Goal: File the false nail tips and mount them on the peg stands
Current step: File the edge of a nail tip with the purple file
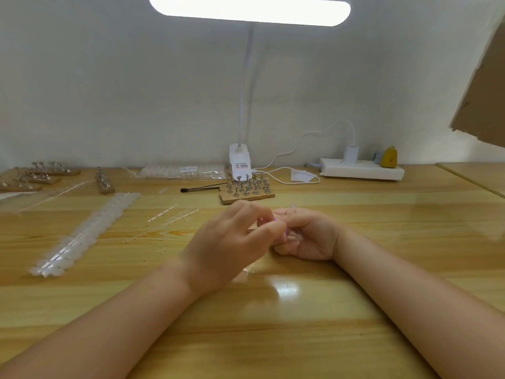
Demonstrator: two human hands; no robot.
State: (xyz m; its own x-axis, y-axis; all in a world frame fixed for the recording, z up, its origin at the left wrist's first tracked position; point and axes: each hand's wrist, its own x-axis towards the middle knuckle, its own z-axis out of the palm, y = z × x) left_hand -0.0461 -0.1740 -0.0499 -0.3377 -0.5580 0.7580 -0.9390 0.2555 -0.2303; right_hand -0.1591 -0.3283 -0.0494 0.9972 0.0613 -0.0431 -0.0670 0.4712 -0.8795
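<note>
Your two hands meet at the middle of the wooden worktop (300,324), fingertips touching each other. Your left hand (232,242) has its fingers curled in a pinch toward your right hand (306,236), which lies with its fingers curled inward; a small purple thing (276,220), too hidden to name, shows between them, and what each hand actually grips cannot be told. Just beyond your hands stands one cardboard base of peg stands (247,187), its metal pegs upright in a tight cluster, too blurred to count exactly. Four more wooden peg bases (41,176) sit well apart at the far left, the fourth (103,183) nearer the middle. One long strip of clear false nail tips (87,231) runs diagonally on your left, and one bagged pack of tips (180,171) lies against the wall. Several thin, bare plastic sprue sticks (169,222) are scattered between the strip and your left hand. One black-tipped tool (200,188) lies just left of the near peg base. One clip lamp (240,160) stands behind it, its lit head (250,8) overhead, and one white power strip (360,168) with one plug in it lies to the right.
</note>
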